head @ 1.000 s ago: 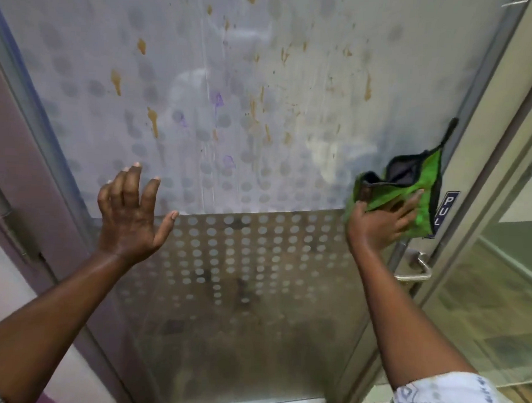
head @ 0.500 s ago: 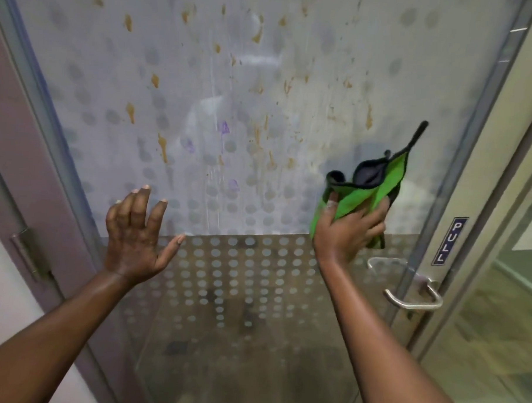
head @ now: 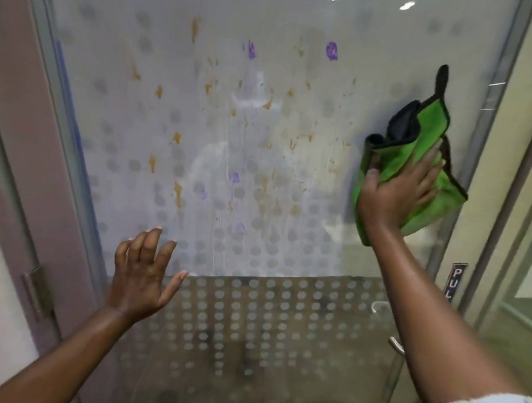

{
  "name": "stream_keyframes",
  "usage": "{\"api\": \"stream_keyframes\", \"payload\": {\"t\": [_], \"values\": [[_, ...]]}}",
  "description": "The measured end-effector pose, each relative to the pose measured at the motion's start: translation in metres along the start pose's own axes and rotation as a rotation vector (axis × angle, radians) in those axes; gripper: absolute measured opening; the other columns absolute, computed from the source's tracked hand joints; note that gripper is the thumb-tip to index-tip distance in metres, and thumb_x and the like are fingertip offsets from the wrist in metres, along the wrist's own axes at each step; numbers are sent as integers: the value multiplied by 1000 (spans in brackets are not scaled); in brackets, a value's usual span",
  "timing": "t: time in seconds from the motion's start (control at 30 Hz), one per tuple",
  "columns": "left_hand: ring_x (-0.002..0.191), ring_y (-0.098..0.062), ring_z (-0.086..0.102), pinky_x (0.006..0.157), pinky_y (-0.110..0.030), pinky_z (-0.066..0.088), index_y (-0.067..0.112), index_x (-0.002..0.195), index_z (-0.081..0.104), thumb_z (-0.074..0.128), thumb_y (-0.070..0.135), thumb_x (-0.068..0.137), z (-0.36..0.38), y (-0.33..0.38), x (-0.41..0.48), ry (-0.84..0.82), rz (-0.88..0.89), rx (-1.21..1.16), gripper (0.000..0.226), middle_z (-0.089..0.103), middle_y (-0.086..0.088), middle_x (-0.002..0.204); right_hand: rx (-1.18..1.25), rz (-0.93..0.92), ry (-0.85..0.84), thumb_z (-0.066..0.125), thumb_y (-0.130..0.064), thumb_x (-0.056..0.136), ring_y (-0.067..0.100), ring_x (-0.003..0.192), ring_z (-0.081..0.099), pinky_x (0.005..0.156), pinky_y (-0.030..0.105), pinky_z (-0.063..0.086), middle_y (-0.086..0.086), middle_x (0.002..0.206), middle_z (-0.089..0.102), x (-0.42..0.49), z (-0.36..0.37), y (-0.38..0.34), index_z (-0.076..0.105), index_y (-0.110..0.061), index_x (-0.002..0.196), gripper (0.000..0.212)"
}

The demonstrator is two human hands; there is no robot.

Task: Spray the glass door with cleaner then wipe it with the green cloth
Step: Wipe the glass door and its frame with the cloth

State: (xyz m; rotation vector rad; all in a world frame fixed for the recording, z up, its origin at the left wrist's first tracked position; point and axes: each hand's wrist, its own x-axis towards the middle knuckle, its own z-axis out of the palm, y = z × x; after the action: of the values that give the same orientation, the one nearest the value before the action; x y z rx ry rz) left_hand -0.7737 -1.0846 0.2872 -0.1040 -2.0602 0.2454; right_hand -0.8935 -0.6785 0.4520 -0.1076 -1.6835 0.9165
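Pressing flat against the right side of the glass door (head: 260, 158), the green cloth (head: 412, 174) is gripped by the right hand (head: 393, 197), above the PULL label (head: 455, 281). The left hand (head: 142, 275) is held open and empty near the lower left, fingers spread; orange and purple marks are seen across the frosted pane.

One dark vertical sign (head: 455, 281) on the glass door (head: 262, 125) edge is showing white letters "PUL"; the right forearm is hiding the rest

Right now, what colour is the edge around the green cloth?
Black. The green cloth has a dark trim, clearest in the head view above the right hand.
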Motion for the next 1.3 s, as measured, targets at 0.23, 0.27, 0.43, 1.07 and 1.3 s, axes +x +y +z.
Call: {"api": "stream_keyframes", "payload": {"t": [0.23,0.27,0.43,1.07,1.3], "values": [[123,-43,45,99,-57,36,7,123,62,49,53,89,-7,-1,2,-35,-5,-7,59,49,-23,138,-287,-724,-368,55,-50,83,42,157,8,120,71,7,13,170,15,-107,5,59,27,-28,160,86],[124,-42,45,99,-56,36,7,123,62,49,53,89,-9,-3,2,-43,8,-13,58,49,-23,138,-301,-783,-371,53,-49,81,41,156,11,118,73,12,12,170,17,-89,0,67,25,-30,160,86],[125,-40,47,99,-54,35,6,124,65,48,53,90,-15,-14,2,-104,65,-23,61,51,-22,139,-74,-290,-143,52,-38,85,36,157,10,122,66,9,7,171,14,41,-19,36,24,-31,160,81],[145,-43,31,115,-54,22,12,148,40,38,58,95,-63,-99,200,349,-99,25,70,26,-10,164,-170,-548,-141,50,-41,93,32,158,8,124,63,9,7,171,12,70,-21,44,24,-31,161,73],[143,-44,33,114,-54,23,12,149,40,38,56,95,-63,-98,200,378,-95,23,70,28,-16,164,30,-121,28,50,-41,87,36,158,7,123,66,4,10,171,12,59,10,-62,17,-25,162,84]]}}
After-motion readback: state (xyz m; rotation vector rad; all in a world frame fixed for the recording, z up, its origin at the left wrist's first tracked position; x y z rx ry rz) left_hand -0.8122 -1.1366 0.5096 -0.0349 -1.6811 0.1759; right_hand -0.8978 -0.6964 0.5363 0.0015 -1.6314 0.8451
